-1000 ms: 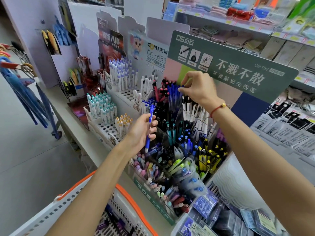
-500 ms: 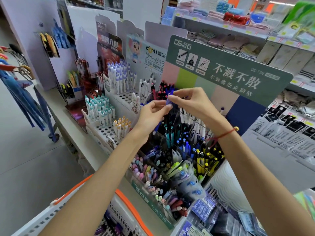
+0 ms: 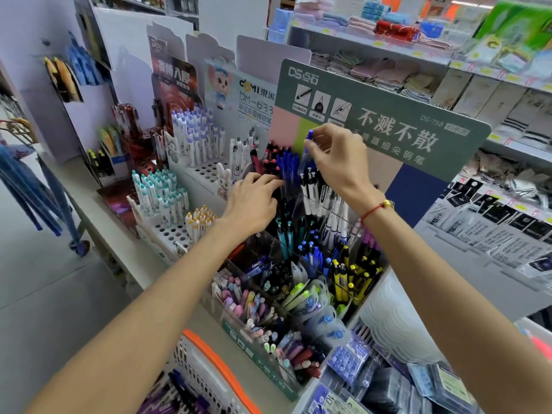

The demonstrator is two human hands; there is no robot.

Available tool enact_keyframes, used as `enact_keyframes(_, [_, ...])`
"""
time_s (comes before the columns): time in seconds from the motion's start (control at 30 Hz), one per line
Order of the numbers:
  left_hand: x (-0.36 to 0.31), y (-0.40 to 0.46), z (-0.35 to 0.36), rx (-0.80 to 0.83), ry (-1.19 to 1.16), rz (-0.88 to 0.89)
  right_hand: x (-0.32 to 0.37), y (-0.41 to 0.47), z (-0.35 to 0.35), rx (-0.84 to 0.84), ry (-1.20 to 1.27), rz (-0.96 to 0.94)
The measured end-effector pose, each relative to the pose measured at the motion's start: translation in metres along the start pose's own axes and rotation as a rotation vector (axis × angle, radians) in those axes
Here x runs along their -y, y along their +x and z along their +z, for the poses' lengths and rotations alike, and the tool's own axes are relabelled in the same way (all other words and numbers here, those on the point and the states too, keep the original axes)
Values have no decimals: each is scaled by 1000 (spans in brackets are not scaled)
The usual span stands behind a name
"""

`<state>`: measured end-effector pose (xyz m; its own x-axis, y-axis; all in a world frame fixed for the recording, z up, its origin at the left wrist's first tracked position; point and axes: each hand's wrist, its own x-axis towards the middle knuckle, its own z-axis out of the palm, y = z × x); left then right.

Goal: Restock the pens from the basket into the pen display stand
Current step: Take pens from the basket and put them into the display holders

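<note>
My right hand [image 3: 337, 158] pinches a blue pen [image 3: 309, 138] by its top, holding it upright over the back row of the clear pen display stand [image 3: 263, 351]. The blue pens standing in that back compartment [image 3: 288, 165] are just left of it. My left hand [image 3: 254, 201] reaches in beside them, fingertips touching the upright pens; whether it holds anything cannot be seen. The white basket with an orange rim [image 3: 215, 363] sits at the bottom left, with dark blue and purple pens [image 3: 179, 389] inside.
A green header card [image 3: 388, 121] rises behind the stand. White peg-hole displays with capped pens [image 3: 167, 198] stand to the left along the counter. Packets of refills [image 3: 358, 372] lie at the lower right. Shelves of towels and boxes fill the background.
The blue pen passed from my left hand to my right, which lifted it up over the back row. My left hand moved down to the standing pens.
</note>
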<state>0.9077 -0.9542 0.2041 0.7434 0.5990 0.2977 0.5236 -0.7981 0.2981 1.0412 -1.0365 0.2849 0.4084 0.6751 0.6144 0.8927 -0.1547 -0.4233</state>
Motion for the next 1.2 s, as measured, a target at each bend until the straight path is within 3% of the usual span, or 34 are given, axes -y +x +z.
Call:
enact_keyframes(0.17, [3, 3, -2, -5, 61, 22, -3, 7, 14, 318, -245, 56])
enact_keyframes(0.5, [4, 3, -3, 42, 51, 4, -7, 15, 14, 367, -415, 105])
enact_keyframes(0.67, [1, 3, -4, 73, 32, -3, -10, -5, 20, 204, -447, 65])
enact_keyframes(0.77, [-4, -6, -8, 41, -73, -75, -12, -25, 16, 81, -368, -6])
enact_keyframes(0.93, [-7, -46, -12, -195, -229, -282, 1, -69, 9, 7, -286, -230])
enact_keyframes(1.07, [6, -95, -5, -276, -309, -373, 28, -114, 22, 139, -147, -285])
enact_keyframes(1.2, [35, -158, 14, -202, -329, -508, 51, -165, 55, 389, -21, -148])
